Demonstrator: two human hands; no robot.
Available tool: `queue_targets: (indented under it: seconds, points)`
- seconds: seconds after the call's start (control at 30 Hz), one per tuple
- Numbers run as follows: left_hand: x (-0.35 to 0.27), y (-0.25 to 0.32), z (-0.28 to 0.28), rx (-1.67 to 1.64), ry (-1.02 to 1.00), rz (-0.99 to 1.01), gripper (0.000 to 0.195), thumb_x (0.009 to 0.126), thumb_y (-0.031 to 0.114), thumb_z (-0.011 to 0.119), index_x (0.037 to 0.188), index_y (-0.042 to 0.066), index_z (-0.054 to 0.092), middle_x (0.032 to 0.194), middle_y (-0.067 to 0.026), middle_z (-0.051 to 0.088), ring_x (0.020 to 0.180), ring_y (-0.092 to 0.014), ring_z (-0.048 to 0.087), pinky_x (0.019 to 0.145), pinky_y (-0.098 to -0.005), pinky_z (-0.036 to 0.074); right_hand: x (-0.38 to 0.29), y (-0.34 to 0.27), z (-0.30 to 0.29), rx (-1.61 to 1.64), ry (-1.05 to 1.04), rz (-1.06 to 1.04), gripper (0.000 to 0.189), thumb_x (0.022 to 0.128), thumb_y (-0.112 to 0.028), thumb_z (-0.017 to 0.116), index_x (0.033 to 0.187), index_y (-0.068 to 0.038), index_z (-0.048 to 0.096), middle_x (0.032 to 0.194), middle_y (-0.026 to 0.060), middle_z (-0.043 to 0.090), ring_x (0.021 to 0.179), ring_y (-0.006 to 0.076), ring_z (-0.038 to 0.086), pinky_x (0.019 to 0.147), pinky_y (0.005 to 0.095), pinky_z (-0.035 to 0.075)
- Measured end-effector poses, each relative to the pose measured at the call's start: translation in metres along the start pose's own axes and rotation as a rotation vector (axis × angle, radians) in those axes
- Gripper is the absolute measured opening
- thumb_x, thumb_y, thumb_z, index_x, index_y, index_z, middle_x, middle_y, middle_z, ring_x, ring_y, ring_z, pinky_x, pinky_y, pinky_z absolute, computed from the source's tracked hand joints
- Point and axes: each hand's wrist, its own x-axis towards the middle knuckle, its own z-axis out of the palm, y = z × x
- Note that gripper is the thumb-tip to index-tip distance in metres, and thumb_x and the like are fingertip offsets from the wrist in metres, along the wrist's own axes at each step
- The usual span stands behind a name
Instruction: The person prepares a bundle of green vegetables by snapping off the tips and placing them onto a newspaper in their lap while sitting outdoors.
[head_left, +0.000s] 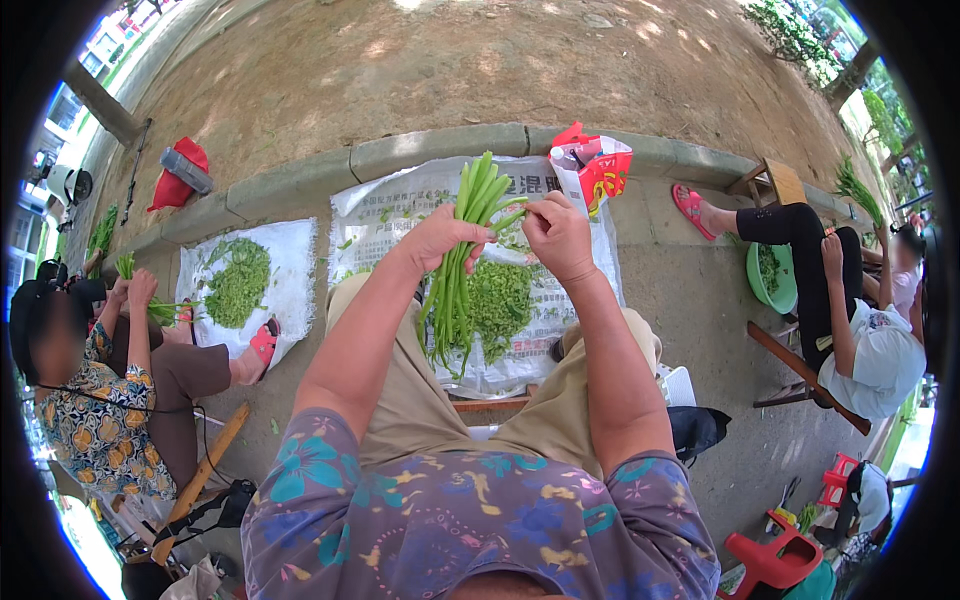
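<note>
My left hand (448, 238) is closed around a bunch of long green stalks (456, 277), their thick pale ends up and their thin ends hanging between my knees. At the right of the bunch, my right hand (559, 236) pinches the tip of one stalk that leans out from the others. Below both hands a heap of green leafy scraps (501, 304) lies on a printed white woven sack (390, 202) spread flat on the ground. The stalks cover part of the heap's left side.
A red and white plastic bag (600, 169) touches the sack's top right, by the stone curb (442, 150). At left, a seated person holds stalks near a white sheet (300, 247) with scraps. At right sit other people, a green basin (784, 281) and a red stool (776, 555).
</note>
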Motion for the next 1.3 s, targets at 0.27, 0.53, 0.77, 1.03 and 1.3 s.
queue_targets:
  seconds: [0.27, 0.53, 0.77, 1.03, 1.3]
  points:
    - [0.002, 0.000, 0.005, -0.033, -0.006, 0.038, 0.020, 0.073, 0.010, 0.068, 0.086, -0.003, 0.059, 0.059, -0.0075, 0.055, 0.042, -0.016, 0.052, 0.042, -0.0314, 0.047, -0.002, 0.000, 0.003, 0.083, 0.110, 0.065, 0.007, 0.071, -0.003, 0.061, 0.077, -0.003, 0.065, 0.070, 0.0095, 0.057, 0.056, 0.0211, 0.057, 0.053, 0.0306, 0.046]
    - [-0.016, -0.004, -0.013, -0.136, -0.099, 0.067, 0.022, 0.074, 0.009, 0.065, 0.089, -0.004, 0.056, 0.059, -0.0102, 0.055, 0.044, -0.017, 0.054, 0.045, -0.0324, 0.049, 0.019, 0.043, -0.055, 0.505, 0.447, 0.479, 0.009, 0.080, -0.004, 0.057, 0.080, -0.001, 0.066, 0.068, 0.0007, 0.059, 0.057, 0.0060, 0.054, 0.046, 0.0205, 0.045]
    - [-0.012, -0.003, -0.013, -0.288, -0.232, 0.165, 0.022, 0.075, 0.007, 0.064, 0.092, -0.004, 0.054, 0.062, -0.0141, 0.057, 0.045, -0.019, 0.055, 0.046, -0.0350, 0.050, 0.005, 0.020, -0.037, 0.500, -0.001, 0.475, 0.012, 0.082, -0.012, 0.065, 0.078, -0.001, 0.064, 0.066, -0.0015, 0.058, 0.056, 0.0037, 0.052, 0.046, 0.0197, 0.044]
    - [-0.013, 0.001, -0.005, -0.210, -0.200, 0.125, 0.026, 0.073, 0.006, 0.067, 0.094, -0.003, 0.055, 0.072, -0.0165, 0.060, 0.046, -0.019, 0.056, 0.047, -0.0354, 0.050, 0.003, 0.003, -0.027, 0.557, -0.090, 0.396, 0.010, 0.087, -0.010, 0.060, 0.091, -0.001, 0.063, 0.076, -0.0006, 0.059, 0.061, 0.0048, 0.054, 0.053, 0.0193, 0.045]
    - [-0.012, -0.003, -0.002, -0.117, -0.168, 0.082, 0.028, 0.073, 0.006, 0.070, 0.095, -0.004, 0.055, 0.085, -0.0198, 0.061, 0.050, -0.018, 0.058, 0.046, -0.0315, 0.050, 0.004, -0.001, -0.033, 0.417, -0.168, 0.122, 0.019, 0.084, -0.003, 0.059, 0.103, -0.002, 0.065, 0.080, 0.0000, 0.058, 0.068, 0.0059, 0.055, 0.056, 0.0208, 0.045]
